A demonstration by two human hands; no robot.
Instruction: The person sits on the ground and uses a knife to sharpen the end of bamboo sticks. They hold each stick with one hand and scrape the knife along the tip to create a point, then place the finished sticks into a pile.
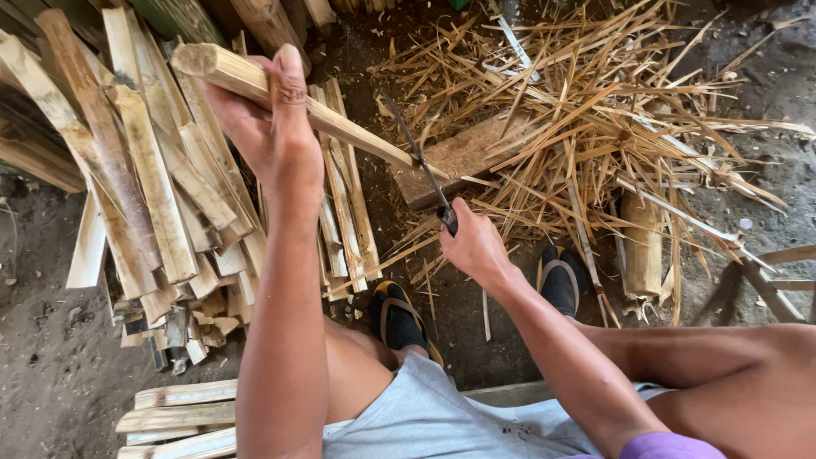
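Bamboo slat [297, 106] slants from left grip [263, 127] to knife [421, 170].

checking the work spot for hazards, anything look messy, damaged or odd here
Split slivers lie scattered in a loose heap over the ground and the wooden block, unlike the stacked slats at left. The right hand holds a blade close above feet in open sandals. The left hand grips a bamboo strip.

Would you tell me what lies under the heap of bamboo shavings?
A wooden block pokes out from under the shavings, with dirt ground around it. The block's far end and the ground beneath are covered.
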